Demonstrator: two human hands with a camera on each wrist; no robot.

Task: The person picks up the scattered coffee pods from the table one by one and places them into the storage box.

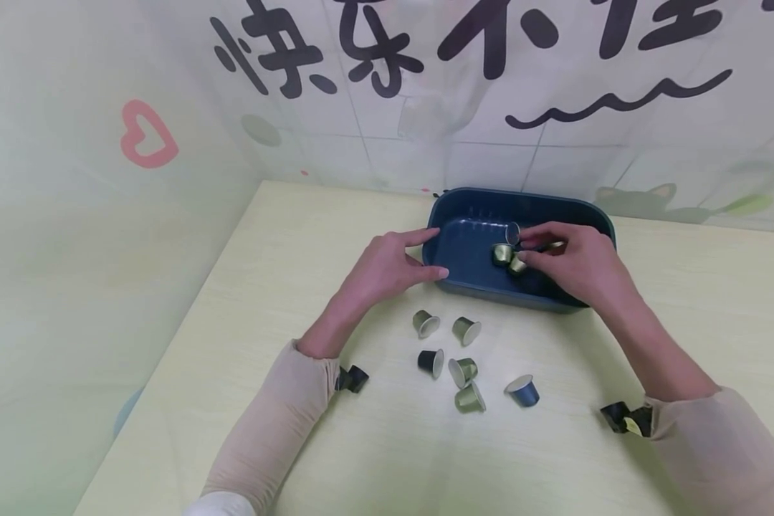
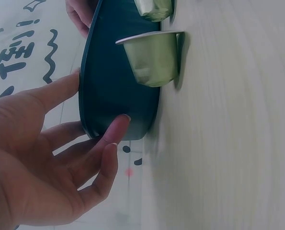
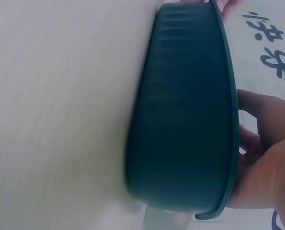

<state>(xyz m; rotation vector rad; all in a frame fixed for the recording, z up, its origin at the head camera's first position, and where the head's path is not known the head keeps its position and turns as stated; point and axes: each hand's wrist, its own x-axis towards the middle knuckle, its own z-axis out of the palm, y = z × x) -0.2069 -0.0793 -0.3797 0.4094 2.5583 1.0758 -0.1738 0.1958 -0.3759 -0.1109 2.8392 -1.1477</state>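
Note:
My left hand rests at the left end of a dark blue plastic bin, its index finger and thumb spread across the rim. The right hand reaches over the bin's right end, thumb and fingertips bent down inside. Right at those fingertips is a dark coffee capsule with a pale rim; I cannot tell whether they pinch it. Two green coffee capsules sit close by the thumb, and another lies partly hidden under the hand. In the right wrist view the bin wall hides the fingertips.
In front of the bin, several green capsules lie on the pale table, with a black capsule and a blue capsule. Behind the bin stands a wall with black lettering. Dark straps show at the sleeves.

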